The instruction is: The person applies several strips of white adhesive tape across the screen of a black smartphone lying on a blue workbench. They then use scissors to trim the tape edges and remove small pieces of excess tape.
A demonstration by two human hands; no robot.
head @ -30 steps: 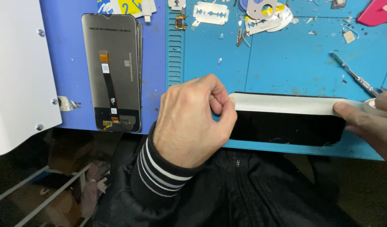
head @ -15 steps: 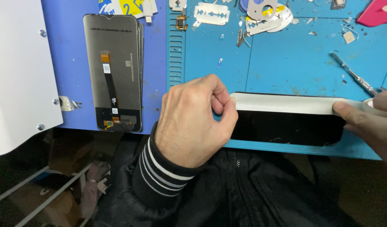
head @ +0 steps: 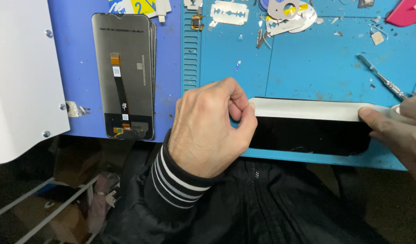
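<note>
My blue bench mat (head: 307,68) carries a phone (head: 307,129), stacked screens (head: 124,74), a razor blade (head: 229,12), tweezers (head: 380,77) and scraps.

One phone (head: 312,129), one razor blade (head: 229,12), one metal tool (head: 380,77) (spare screens (head: 124,74): several, stacked).

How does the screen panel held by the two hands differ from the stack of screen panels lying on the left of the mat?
The held panel lies crosswise with a white strip along its upper edge; the stacked panels lie lengthwise, back side up, showing a dark ribbon cable. The held panel is gripped by the left hand and right hand; the stack is untouched. Both are dark, flat rectangles.
</note>
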